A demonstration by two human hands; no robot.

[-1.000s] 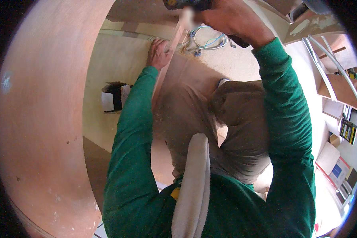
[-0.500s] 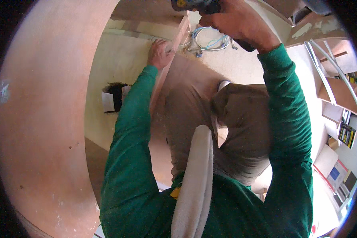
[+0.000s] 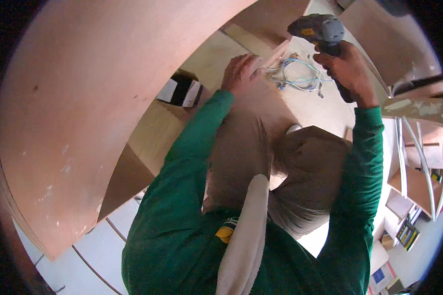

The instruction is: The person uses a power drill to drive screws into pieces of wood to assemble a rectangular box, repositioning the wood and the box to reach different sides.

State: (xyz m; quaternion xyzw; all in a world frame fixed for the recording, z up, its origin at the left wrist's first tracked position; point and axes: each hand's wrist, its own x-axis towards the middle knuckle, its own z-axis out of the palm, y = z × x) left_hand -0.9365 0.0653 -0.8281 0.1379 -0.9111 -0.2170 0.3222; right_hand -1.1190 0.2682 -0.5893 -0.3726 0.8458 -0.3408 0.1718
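Observation:
My right hand [image 3: 350, 68] is wrapped round the grip of a dark cordless drill [image 3: 321, 28] with a yellow patch. The tool is raised at the upper right, its nose toward the left. My left hand [image 3: 240, 73] holds the front edge of a wooden panel [image 3: 279, 53], part of an open cabinet; its fingers are slightly blurred. Next to my left forearm, a dark square cut-out [image 3: 181, 90] with white flaps shows in the light board inside the cabinet. Whether a bit is fitted in the drill cannot be made out.
A large wooden panel [image 3: 83, 93] curves across the left. Coiled white and blue cables [image 3: 300, 74] lie on the floor beyond my knees. At the right stand pale strips [image 3: 402, 157], shelving and boxes. A light towel [image 3: 246, 231] hangs from my neck.
My view has turned, so the cabinet shifts right and down. The drill, cut off at the top edge before, is now fully in view. My left hand stays at the panel's edge.

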